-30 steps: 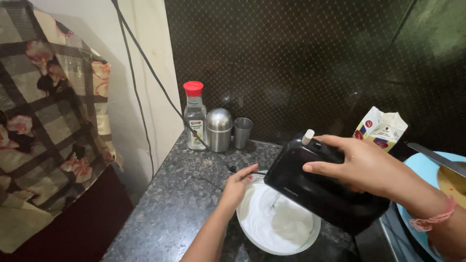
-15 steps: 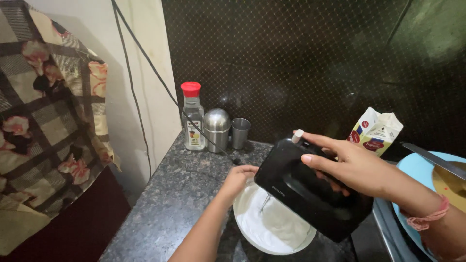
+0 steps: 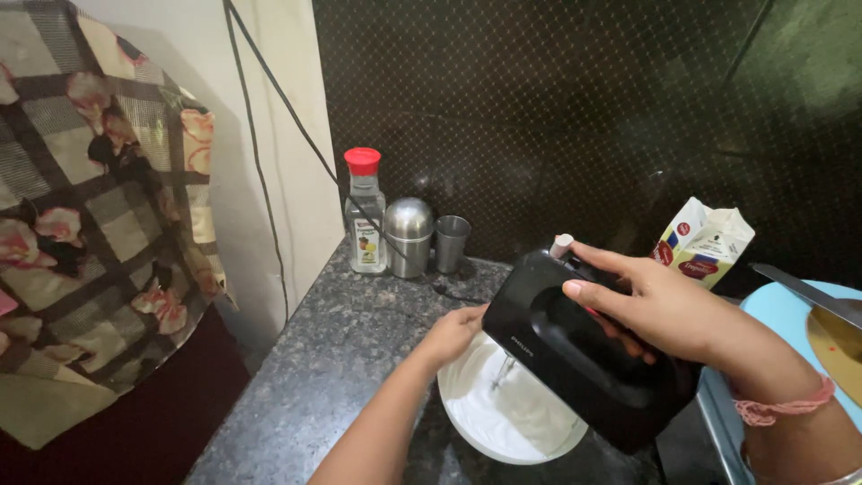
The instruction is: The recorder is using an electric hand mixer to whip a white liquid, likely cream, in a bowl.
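Clear bottle (image 3: 365, 211), steel cups (image 3: 409, 236), perhaps.

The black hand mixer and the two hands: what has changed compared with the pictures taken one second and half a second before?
Little changed. The right hand still grips the black hand mixer, which shifted slightly over the white bowl; its beaters remain in the white cream. The left hand stays on the bowl's rim. The bottle, steel containers and carton have not moved.

Both forearms are seen bare, with no sleeve reaching into view. A thin band of twisted pink-red thread (image 3: 779, 406) is worn around the wrist of the right hand (image 3: 669, 310). Nothing is worn on the left hand (image 3: 452, 332), whose wrist and fingers are uncovered.
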